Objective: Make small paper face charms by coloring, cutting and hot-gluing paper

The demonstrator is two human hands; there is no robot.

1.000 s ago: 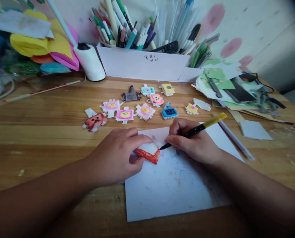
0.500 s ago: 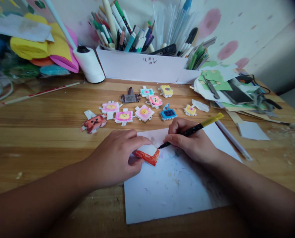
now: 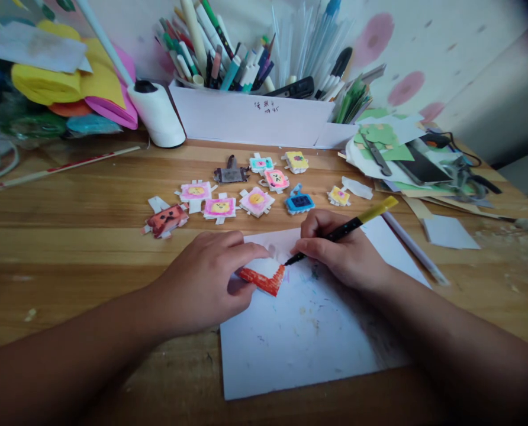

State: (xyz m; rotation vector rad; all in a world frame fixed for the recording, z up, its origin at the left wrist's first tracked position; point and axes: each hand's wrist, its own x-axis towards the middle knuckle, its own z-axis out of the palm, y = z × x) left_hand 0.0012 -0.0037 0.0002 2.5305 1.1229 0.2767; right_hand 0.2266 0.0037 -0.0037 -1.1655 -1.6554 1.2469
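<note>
My left hand pinches a small white paper piece between thumb and fingers; a red-orange band is coloured along its near and right edges. In my right hand is a black marker pen with a yellow end pointing up to the right. Its dark tip meets or nearly meets the right corner of the paper piece. Both hands rest over a white sheet marked with stray colour specks. Just beyond it lie several small paper figures, among them a red one and a blue one.
A white box full of pens stands at the back, beside a white lamp base. At the right are a paper pile, a box cutter and a capped pale pen. Coloured rolls sit far left.
The whole view has shifted slightly. Both hands keep their grips, and the marker tip stays at the right corner of the paper piece.
</note>
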